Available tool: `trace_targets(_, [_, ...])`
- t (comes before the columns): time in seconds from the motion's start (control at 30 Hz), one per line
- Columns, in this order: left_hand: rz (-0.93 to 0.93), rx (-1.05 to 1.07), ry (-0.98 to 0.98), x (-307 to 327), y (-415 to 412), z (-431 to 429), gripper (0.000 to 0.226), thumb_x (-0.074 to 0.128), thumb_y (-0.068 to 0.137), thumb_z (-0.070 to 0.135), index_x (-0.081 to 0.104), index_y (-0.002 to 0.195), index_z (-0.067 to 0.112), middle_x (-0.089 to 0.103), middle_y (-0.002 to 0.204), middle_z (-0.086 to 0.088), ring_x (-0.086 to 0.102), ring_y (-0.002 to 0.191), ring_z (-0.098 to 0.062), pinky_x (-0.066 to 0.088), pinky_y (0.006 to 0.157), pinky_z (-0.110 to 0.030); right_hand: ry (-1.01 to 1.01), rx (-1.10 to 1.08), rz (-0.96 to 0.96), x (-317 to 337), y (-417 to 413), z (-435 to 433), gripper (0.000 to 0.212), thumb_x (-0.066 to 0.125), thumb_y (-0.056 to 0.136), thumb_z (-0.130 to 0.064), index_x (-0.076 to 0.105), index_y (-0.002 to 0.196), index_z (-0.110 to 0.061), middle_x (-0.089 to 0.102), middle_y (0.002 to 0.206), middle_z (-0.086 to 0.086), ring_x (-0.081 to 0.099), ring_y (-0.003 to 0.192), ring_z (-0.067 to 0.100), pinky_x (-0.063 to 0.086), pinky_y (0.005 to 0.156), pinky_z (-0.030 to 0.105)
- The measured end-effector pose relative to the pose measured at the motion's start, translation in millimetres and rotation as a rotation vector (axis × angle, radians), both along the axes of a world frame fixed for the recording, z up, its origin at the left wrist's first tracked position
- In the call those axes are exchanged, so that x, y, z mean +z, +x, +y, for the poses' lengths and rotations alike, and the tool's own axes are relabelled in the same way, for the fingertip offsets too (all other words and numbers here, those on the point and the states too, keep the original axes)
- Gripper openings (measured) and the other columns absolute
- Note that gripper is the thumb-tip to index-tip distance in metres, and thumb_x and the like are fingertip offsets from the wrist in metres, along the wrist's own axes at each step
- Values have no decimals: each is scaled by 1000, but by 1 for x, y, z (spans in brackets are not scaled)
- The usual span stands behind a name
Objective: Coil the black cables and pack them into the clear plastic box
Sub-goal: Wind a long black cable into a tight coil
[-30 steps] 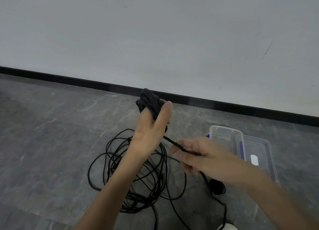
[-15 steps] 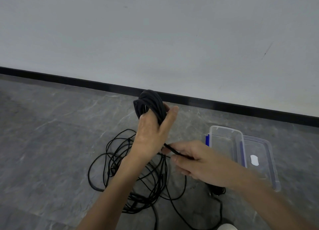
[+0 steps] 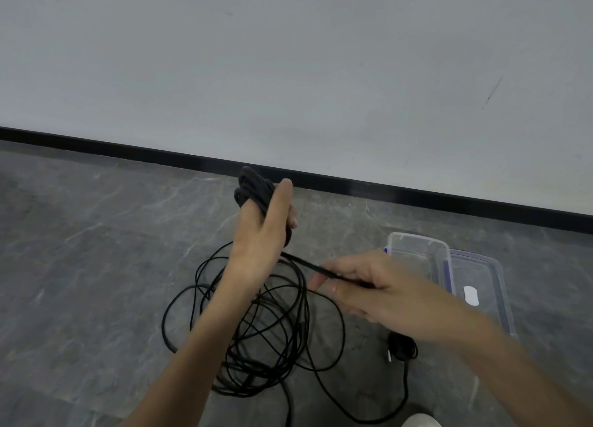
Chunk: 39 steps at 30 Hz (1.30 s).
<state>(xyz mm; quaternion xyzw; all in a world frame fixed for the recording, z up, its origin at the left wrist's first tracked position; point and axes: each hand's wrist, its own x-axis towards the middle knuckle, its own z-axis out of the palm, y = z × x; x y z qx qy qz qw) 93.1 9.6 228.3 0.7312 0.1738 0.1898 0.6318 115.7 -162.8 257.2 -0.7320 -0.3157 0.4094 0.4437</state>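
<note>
A dark grey stone floor (image 3: 96,250) with pale marbled veins fills the lower half of the view, and faint lines cross it at its left side and near its lower edge. Along its far edge runs a narrow glossy black skirting strip (image 3: 128,149), which slants downward from left to right. Above the strip a plain, matt, pale grey-white wall (image 3: 288,57) takes up the whole upper half. On the right part of the wall there is a short, thin, dark slanted scuff mark (image 3: 492,93), with a few fainter specks further left. At the floor's near edge, towards the right corner, a small white rounded object (image 3: 421,421) is cut off by the frame; what it is cannot be told.
</note>
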Motion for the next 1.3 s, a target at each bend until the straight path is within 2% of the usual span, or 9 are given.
trace_targets(0.17, [-10, -150, 279, -3, -2, -7, 44, 48, 97, 37, 48, 67, 5, 45, 57, -14, 43, 51, -28, 38, 49, -37, 42, 47, -6, 0, -8, 2, 19, 49, 98, -18, 66, 104, -14, 49, 54, -13, 43, 50, -2, 35, 51, 11])
trace_targets(0.27, [33, -263, 266, -1, -4, -3, 60, 46, 91, 51, 51, 75, -6, 50, 67, -28, 47, 59, -35, 41, 55, -37, 79, -111, -17, -2, 3, -3, 21, 50, 97, -16, 70, 94, -24, 48, 51, -13, 44, 48, -1, 35, 50, 10])
trace_targets(0.4, [236, -514, 258, 2, -8, -5, 84, 32, 87, 72, 60, 88, -7, 59, 78, -30, 54, 64, -25, 44, 58, -30, 135, -200, -123, -8, 10, -7, 23, 55, 94, -15, 73, 91, -28, 57, 57, -8, 52, 55, 1, 42, 59, 15])
trace_targets(0.57, [425, -743, 125, 9, -12, -7, 70, 13, 92, 64, 52, 73, 9, 49, 65, -6, 44, 51, -2, 37, 54, -7, 245, -304, -221, -9, 15, -7, 20, 64, 79, -31, 75, 84, -16, 71, 69, 0, 65, 64, 7, 50, 66, 18])
trace_targets(0.73, [520, -911, -43, 3, -11, -15, 65, 38, 86, 62, 60, 97, 2, 47, 58, 4, 46, 55, -11, 41, 59, -18, 298, -404, -288, -11, 23, -9, 17, 66, 71, -31, 75, 78, -19, 73, 76, -4, 69, 74, 13, 55, 72, 25])
trace_targets(0.8, [507, -922, -82, 3, -11, -17, 60, 41, 87, 60, 59, 94, 3, 47, 56, 5, 46, 55, -12, 41, 59, -19, 298, -401, -318, -13, 25, -11, 13, 66, 72, -30, 74, 77, -22, 73, 76, -5, 69, 75, 16, 56, 73, 31])
trace_targets(0.97, [512, -918, -82, 7, -11, -18, 57, 42, 89, 60, 57, 91, 5, 45, 53, 8, 45, 53, -10, 41, 58, -18, 378, -465, -281, -15, 24, -10, 15, 71, 67, -24, 72, 80, -17, 72, 78, -2, 68, 76, 9, 55, 73, 21])
trace_targets(1.17, [542, -959, -87, 12, -11, -14, 44, 49, 87, 44, 59, 97, 2, 42, 56, 3, 44, 53, -11, 40, 62, -21, 390, -487, -283, -14, 29, -12, 12, 72, 68, -22, 72, 79, -15, 72, 77, -4, 68, 76, 10, 54, 73, 19])
trace_targets(1.3, [550, -950, -82, 14, -13, -18, 44, 47, 89, 47, 61, 90, 6, 39, 54, 4, 42, 51, -10, 38, 60, -21, 395, -492, -271, -17, 33, -13, 10, 72, 70, -23, 73, 78, -18, 73, 78, -4, 69, 77, 10, 54, 74, 20])
